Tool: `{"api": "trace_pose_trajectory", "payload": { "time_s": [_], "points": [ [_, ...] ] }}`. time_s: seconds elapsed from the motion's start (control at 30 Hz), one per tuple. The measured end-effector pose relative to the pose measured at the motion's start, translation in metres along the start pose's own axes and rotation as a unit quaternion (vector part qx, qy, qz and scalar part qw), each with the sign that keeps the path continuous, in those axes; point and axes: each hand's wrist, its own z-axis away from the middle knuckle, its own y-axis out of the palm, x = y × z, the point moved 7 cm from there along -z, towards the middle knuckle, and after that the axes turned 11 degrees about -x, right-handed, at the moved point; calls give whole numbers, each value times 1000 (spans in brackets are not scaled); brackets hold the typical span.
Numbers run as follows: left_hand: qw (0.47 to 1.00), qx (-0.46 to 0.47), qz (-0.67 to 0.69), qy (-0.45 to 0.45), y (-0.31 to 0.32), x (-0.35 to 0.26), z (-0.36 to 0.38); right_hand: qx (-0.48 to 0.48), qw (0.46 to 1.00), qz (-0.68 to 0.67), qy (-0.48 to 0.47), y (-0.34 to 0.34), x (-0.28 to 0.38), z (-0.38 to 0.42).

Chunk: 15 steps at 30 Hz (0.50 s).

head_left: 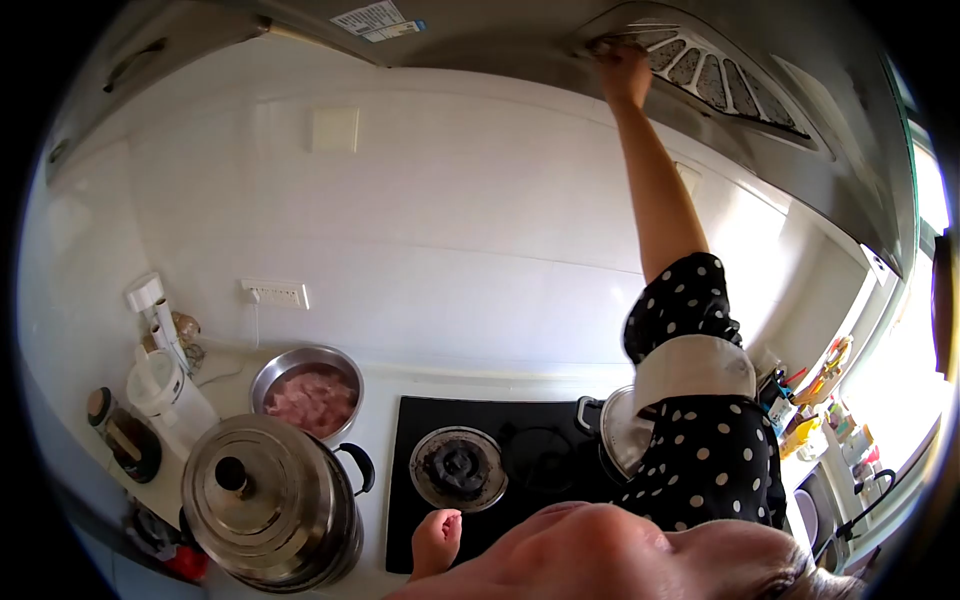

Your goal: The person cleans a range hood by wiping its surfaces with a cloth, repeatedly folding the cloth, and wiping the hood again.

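My right hand (625, 72) is raised at the underside of the steel range hood (500, 45), at the left end of its slotted grease filter (705, 75). Its fingers are closed on something small and dark that I cannot make out. A black sleeve with white dots covers that upper arm. Low in the view, my left hand (437, 543) is curled closed in front of the black gas cooktop (400, 480), near the left burner (458, 468). Nothing shows in it.
A large lidded steel pot (265, 490) stands left of the cooktop. Behind it sits a steel bowl (262, 385) of raw meat (312, 398). A white jug (170, 400) is farther left. Another lidded pot (625, 430) is on the right burner. Bottles (800, 437) line the window side.
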Motion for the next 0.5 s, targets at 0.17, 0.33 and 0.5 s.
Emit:
{"api": "trace_pose_trajectory", "payload": {
  "time_s": [0.17, 0.33, 0.5],
  "points": [
    [1000, 3, -17, -12, 0, 15, 7, 41, 990, 81, 106, 0, -33, -6],
    [1000, -12, -14, -5, -5, 2, 11, 112, 975, 173, -81, 23, -5, 9],
    [1000, -3, -6, -10, 2, 10, 16, 97, 964, 240, -58, 3, -18, -15]
  ]
}}
